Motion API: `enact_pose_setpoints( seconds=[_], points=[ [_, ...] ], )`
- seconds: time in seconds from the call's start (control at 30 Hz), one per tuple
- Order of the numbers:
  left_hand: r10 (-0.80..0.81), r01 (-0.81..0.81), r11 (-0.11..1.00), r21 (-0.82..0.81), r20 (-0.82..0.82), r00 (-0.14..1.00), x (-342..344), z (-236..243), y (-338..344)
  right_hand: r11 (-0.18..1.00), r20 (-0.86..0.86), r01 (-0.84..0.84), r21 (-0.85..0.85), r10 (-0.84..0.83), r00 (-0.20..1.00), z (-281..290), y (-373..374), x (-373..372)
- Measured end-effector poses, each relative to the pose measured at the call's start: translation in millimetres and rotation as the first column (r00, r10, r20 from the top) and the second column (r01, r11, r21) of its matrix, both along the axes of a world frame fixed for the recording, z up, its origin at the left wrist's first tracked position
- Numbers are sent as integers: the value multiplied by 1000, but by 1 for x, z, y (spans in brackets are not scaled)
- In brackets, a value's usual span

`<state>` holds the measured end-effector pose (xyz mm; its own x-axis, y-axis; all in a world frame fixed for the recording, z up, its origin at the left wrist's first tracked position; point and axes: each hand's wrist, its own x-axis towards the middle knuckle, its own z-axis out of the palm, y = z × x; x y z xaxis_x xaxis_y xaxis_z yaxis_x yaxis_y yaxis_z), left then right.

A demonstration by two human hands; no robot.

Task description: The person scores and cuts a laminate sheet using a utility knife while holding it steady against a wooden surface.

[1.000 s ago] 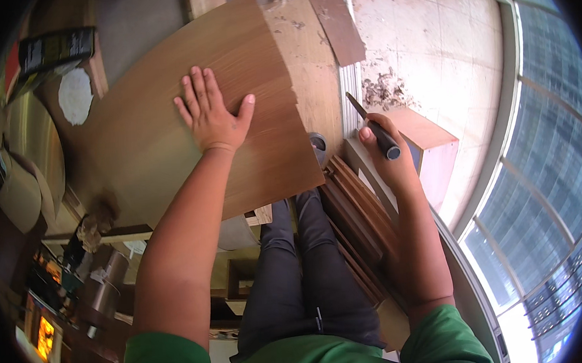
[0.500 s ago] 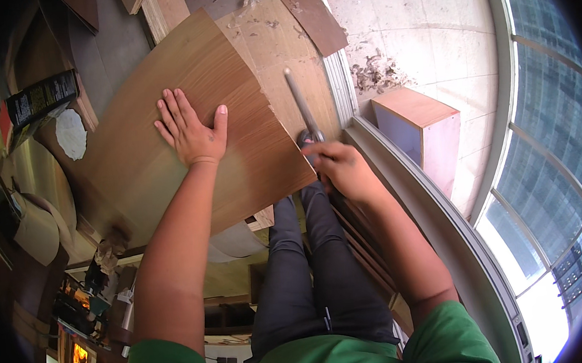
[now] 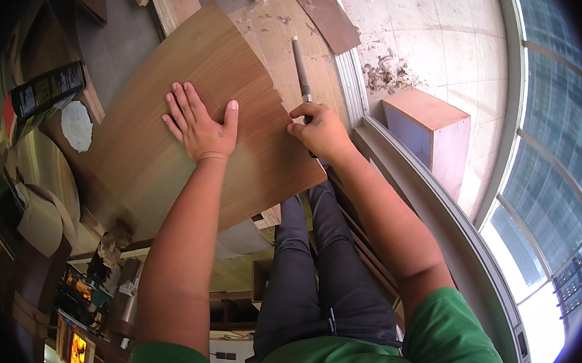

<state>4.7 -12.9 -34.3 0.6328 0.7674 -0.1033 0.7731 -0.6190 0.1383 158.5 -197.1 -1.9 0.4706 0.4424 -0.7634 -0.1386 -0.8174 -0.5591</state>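
wooden board (image 3: 254,143) lies in front of the person's legs (image 3: 302,248), most of it left of the body line, chipped edge facing right. left hand (image 3: 200,134) is palm down on top, well inside that edge; four fingers stretched out with slim gaps, thumb spread off to the right, gripping nothing. right hand (image 3: 325,132) is the nearer one to the chipped edge, just outside it, fingers clamped on the dark handle of a long grey file (image 3: 301,73). key relation: file sits right of the board, long axis pointing away from the body, tip far; chipped edge also runs away but slants left, so the two are close by the right hand and spread apart toward the tip. board is to the left of the right fingers, file's far part shows over a pale panel (image 3: 279,54). can't tell if file or right fingertips touch the edge, hand covers that. open-fronted box (image 3: 446,130) is off right, well apart from both hands.
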Motion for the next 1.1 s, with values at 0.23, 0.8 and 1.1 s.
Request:
enact_pose_setpoints(
  seconds=[0.23,0.8,1.1],
  points=[
    [-13,12,1000,19,54,998,-1,0,0,984,-139,176,32,-170,976,-7,-1,2],
    [-9,9,1000,4,46,999,0,1,-1,904,-145,398,155,-378,914,-19,3,0],
    [-10,9,1000,16,43,999,-1,2,0,963,103,208,172,-228,968,-17,7,66]
  ],
)
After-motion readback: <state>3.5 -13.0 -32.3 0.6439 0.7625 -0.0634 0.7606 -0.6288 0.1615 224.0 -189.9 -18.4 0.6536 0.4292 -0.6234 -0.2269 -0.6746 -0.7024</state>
